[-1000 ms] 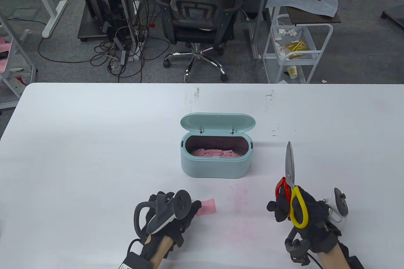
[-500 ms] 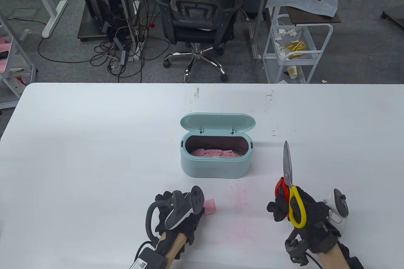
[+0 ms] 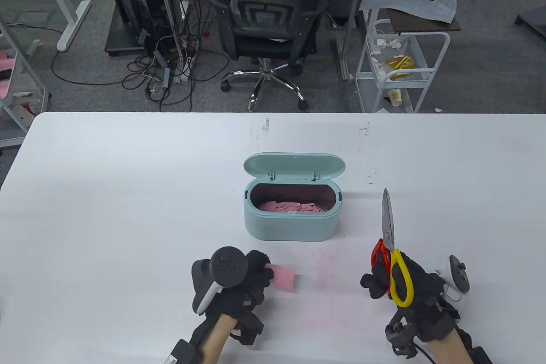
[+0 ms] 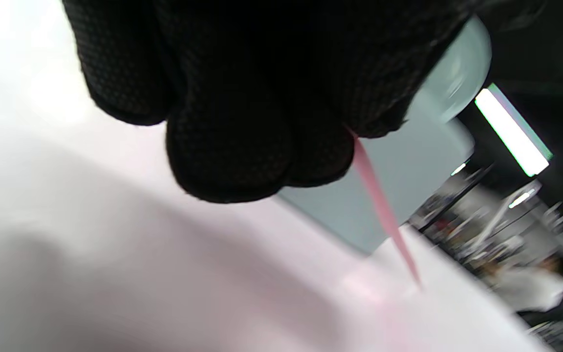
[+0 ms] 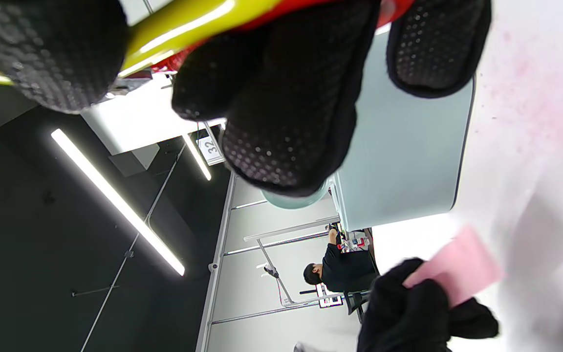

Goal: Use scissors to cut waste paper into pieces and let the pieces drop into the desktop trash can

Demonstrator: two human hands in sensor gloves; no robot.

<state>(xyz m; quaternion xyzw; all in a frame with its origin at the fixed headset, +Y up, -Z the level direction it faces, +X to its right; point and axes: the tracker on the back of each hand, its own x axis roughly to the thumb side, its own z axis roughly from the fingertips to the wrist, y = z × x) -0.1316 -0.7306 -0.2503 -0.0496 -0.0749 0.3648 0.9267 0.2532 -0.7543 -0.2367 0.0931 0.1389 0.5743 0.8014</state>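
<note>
My left hand (image 3: pixel 251 272) pinches a small pink paper piece (image 3: pixel 283 277) just above the table, in front of the trash can. In the left wrist view the paper (image 4: pixel 384 215) hangs edge-on from my fingertips (image 4: pixel 242 161). The mint-green trash can (image 3: pixel 291 227) stands open at the table's middle, lid tipped back, with pink scraps (image 3: pixel 290 208) inside. My right hand (image 3: pixel 394 281) grips the scissors (image 3: pixel 388 227) by their red and yellow handles, blades closed and pointing away from me, to the right of the can. The right wrist view shows the handles (image 5: pixel 179 24), the can (image 5: pixel 408 161) and the paper (image 5: pixel 457 269).
The white table (image 3: pixel 128 193) carries a faint pink stain (image 3: pixel 324 270) between my hands. Beyond the far edge stand an office chair (image 3: pixel 266 18), a white cart (image 3: pixel 401 61) with papers, and cables on the floor. A person (image 5: pixel 340 269) shows far off in the right wrist view.
My left hand has turned over and lifted the pink paper off the table, shifting slightly right. The scissors in my right hand have drifted a little to the left.
</note>
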